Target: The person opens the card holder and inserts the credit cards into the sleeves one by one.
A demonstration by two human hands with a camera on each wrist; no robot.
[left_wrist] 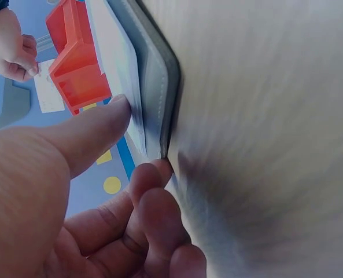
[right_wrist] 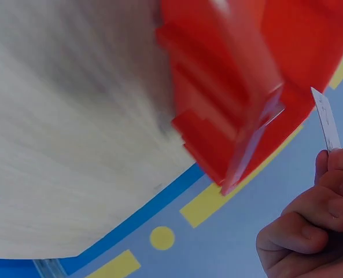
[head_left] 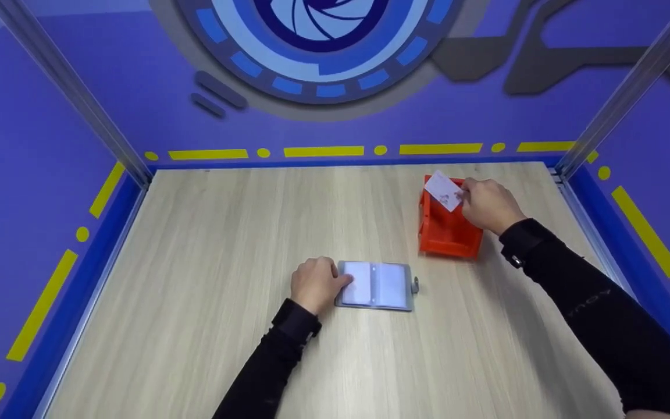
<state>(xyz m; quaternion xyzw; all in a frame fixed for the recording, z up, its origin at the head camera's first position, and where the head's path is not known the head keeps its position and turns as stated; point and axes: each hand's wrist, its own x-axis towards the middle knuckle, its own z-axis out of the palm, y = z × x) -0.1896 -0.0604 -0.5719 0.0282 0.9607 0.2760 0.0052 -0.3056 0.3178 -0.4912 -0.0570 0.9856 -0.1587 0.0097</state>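
A grey card holder (head_left: 374, 285) lies spread on the table, showing clear sleeves, with a snap tab at its right edge. My left hand (head_left: 315, 285) pinches its left edge; in the left wrist view the thumb (left_wrist: 104, 130) presses on the sleeves and the fingertips sit at the cover's edge. Over the far part of an orange-red plastic bin (head_left: 451, 247), my right hand (head_left: 489, 203) holds a white card (head_left: 443, 190) with small printed marks. The right wrist view catches that card (right_wrist: 326, 119) nearly edge-on between thumb and curled fingers.
The light wood table (head_left: 224, 233) is bounded by blue-purple panels (head_left: 323, 131) with yellow markings at the back and both sides. Metal posts (head_left: 620, 93) rise at the back corners. The bin stands near the table's back right, beyond the card holder.
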